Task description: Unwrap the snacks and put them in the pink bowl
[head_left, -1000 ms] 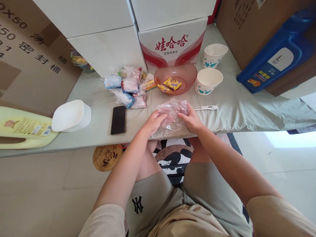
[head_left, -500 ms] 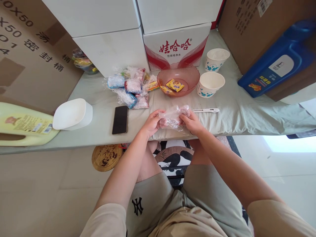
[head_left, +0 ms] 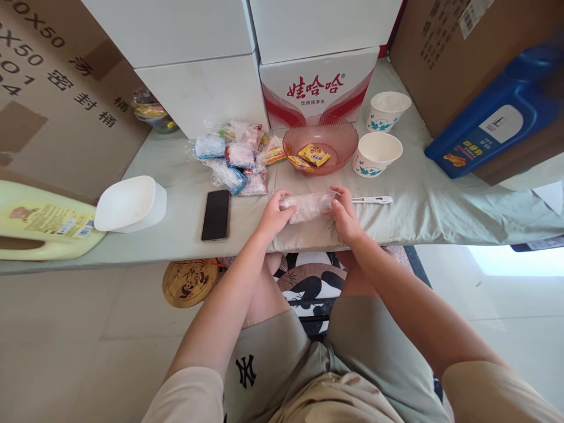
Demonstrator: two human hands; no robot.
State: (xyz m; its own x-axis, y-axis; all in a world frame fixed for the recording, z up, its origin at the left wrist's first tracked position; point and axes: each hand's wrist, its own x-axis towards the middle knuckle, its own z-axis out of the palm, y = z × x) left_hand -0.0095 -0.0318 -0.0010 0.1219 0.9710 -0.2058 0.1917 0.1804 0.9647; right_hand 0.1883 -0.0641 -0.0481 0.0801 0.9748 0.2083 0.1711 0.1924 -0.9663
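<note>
Bundle (head_left: 308, 207): between my 2 hands, plastic's around it, right end maybe unfinished imo
Pile (head_left: 240, 155): beyond the left hand (head_left: 277, 214) on the counter (head_left: 250, 218), already wrapped
Bowl (head_left: 340, 144): ahead of the right hand (head_left: 347, 220), yellow packets (head_left: 315, 154) inside, no clear wrap I can see
Left hand: clamped on bundle's near end, thumb on top
Right hand: fingers curled at other end, can't tell if pinching

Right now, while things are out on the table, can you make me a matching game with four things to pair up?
Column 1
1. phone
2. bowl
3. plastic bundle
4. cups

Column 2
A. white with blue leaf prints
B. between the left hand and the right hand
C. lying flat, dark screen up
D. pink, with yellow packets inside

Right pairs: 1-C, 2-D, 3-B, 4-A
</note>
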